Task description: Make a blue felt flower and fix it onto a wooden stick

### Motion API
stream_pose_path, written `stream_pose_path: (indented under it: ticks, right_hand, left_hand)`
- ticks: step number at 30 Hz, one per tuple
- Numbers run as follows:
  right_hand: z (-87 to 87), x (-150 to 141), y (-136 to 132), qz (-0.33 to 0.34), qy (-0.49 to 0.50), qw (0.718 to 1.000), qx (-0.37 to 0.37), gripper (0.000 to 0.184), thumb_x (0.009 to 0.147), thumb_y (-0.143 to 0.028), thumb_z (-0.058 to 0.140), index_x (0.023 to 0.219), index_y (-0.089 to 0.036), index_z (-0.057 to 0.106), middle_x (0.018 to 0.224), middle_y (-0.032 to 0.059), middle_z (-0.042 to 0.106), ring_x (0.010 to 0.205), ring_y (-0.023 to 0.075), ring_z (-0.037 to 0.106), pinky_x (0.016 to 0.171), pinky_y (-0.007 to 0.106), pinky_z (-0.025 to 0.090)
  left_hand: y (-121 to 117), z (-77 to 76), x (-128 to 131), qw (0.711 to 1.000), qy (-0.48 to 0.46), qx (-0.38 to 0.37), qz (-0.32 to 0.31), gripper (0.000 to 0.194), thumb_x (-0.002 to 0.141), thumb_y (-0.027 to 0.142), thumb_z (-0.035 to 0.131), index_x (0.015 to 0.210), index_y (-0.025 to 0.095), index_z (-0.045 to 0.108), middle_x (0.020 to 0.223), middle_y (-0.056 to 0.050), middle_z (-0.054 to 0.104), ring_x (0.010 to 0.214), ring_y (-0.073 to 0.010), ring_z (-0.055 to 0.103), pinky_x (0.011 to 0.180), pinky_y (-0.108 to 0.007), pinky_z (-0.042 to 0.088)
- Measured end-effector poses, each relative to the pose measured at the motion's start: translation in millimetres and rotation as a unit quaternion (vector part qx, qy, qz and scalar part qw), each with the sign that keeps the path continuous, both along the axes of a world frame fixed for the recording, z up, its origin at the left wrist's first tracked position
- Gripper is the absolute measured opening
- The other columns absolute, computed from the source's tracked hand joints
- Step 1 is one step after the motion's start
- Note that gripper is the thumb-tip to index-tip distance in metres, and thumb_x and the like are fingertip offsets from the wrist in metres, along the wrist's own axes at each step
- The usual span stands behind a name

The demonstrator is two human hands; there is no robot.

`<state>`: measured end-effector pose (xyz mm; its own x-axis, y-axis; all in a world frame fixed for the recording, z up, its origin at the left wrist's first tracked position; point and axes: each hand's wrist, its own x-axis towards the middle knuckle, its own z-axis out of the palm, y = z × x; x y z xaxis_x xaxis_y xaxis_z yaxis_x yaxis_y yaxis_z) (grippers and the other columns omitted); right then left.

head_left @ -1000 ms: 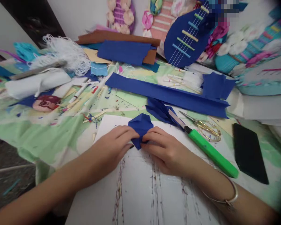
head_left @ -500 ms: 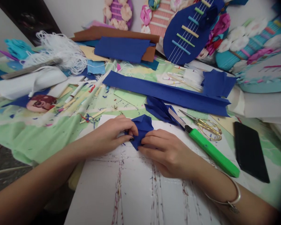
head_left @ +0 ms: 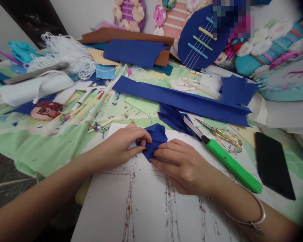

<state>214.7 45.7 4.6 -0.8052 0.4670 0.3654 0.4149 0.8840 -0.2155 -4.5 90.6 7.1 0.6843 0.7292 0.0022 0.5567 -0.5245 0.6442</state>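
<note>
A small piece of dark blue crepe paper (head_left: 157, 133) is held between my two hands, just above a white board (head_left: 108, 201) marked with dark cut lines. My left hand (head_left: 128, 143) pinches its left side between thumb and curled fingers. On its lower right side, my right hand (head_left: 180, 163) closes with the fingertips together. Just beyond lies a crumpled blue paper piece (head_left: 173, 116). To the right of my right hand rests a green-handled utility knife (head_left: 232, 164), its blade out, beside gold-handled scissors (head_left: 224, 136).
A long folded blue paper strip (head_left: 181, 101) crosses the table behind the hands. A black phone (head_left: 274, 164) lies at right. White string (head_left: 65, 55), a red eye-patterned round item (head_left: 46, 110) and paper scraps lie at left. Decorated oval boards (head_left: 199, 40) lean against the wall.
The whole view has shifted slightly, so everything appears a little further right. Both hands keep hold of the blue paper with barely any movement.
</note>
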Motion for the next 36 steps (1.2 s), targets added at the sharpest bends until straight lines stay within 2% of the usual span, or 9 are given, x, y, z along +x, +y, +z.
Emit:
stream_pose_path:
  ticks: [12, 17, 25, 36]
  right_hand:
    - [4.0, 0.2, 0.6, 0.013, -0.035, 0.999, 0.01, 0.022, 0.087, -0.008, 0.043, 0.092, -0.012, 0.065, 0.096, 0.0101, 0.066, 0.093, 0.0203, 0.056, 0.076, 0.036, 0.04]
    - [2.1, 1.0, -0.5, 0.026, -0.051, 0.998, 0.013, 0.021, 0.087, -0.007, 0.044, 0.091, -0.014, 0.064, 0.1, 0.0102, 0.066, 0.099, 0.0203, 0.053, 0.08, 0.037, 0.039]
    - [0.5, 0.6, -1.0, 0.031, -0.058, 0.998, -0.003, 0.022, 0.087, -0.005, 0.042, 0.088, -0.012, 0.062, 0.104, 0.0103, 0.066, 0.1, 0.0211, 0.052, 0.081, 0.037, 0.039]
    - [3.2, 0.9, -0.3, 0.026, -0.083, 0.996, -0.007, 0.022, 0.093, -0.008, 0.038, 0.103, -0.014, 0.056, 0.097, 0.0084, 0.066, 0.098, 0.0184, 0.053, 0.082, 0.034, 0.038]
  left_hand:
    - [-1.9, 0.3, 1.0, 0.999, -0.022, 0.014, 0.027, 0.017, 0.079, 0.017, 0.057, 0.096, 0.02, 0.058, 0.086, 0.0, 0.061, 0.079, -0.0141, 0.056, 0.072, -0.027, 0.043]
    - [-0.6, 1.3, 0.9, 0.999, -0.028, 0.029, -0.003, 0.006, 0.08, 0.015, 0.054, 0.083, 0.019, 0.058, 0.084, 0.0, 0.062, 0.08, -0.0147, 0.055, 0.073, -0.027, 0.043]
    - [-0.5, 2.3, 1.3, 0.998, -0.027, 0.043, -0.022, 0.013, 0.084, 0.016, 0.051, 0.081, 0.02, 0.063, 0.086, -0.002, 0.063, 0.085, -0.015, 0.056, 0.077, -0.027, 0.043]
    - [-2.2, 3.0, 2.2, 0.998, -0.009, 0.046, -0.028, 0.012, 0.082, 0.015, 0.051, 0.084, 0.02, 0.062, 0.089, -0.003, 0.061, 0.087, -0.0166, 0.054, 0.078, -0.029, 0.042]
